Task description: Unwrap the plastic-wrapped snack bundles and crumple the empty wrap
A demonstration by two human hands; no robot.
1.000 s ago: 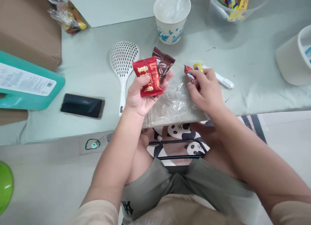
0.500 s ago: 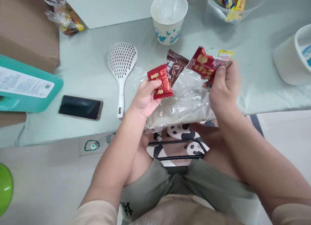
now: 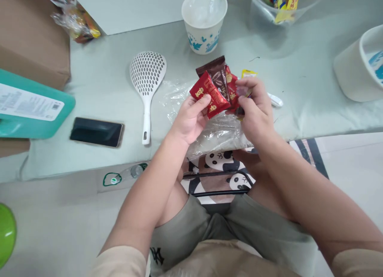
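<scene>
My left hand (image 3: 193, 119) grips a red snack packet (image 3: 209, 94) with gold print, its thumb on top. A dark brown packet (image 3: 219, 74) lies just behind it, overlapping it. My right hand (image 3: 256, 105) pinches another red packet (image 3: 231, 87), which meets the brown one; smaller wrappers by its fingertips are partly hidden. Beneath both hands, crumpled clear plastic (image 3: 215, 133) lies on the table. Beyond my right fingers, a yellow-edged packet (image 3: 249, 73) and a white object (image 3: 275, 100) show in part.
A white slotted ladle (image 3: 146, 79) and a phone (image 3: 97, 132) lie to the left. Behind stand a paper cup (image 3: 204, 29) and a clear tub (image 3: 260, 13) of snacks. A white container (image 3: 356, 75) is at right, a teal container (image 3: 36, 127) at far left.
My right hand has moved left with its red packet, up against the packets at my left hand. The brown packet now stands more upright. The white object beyond my right hand has come into view.
</scene>
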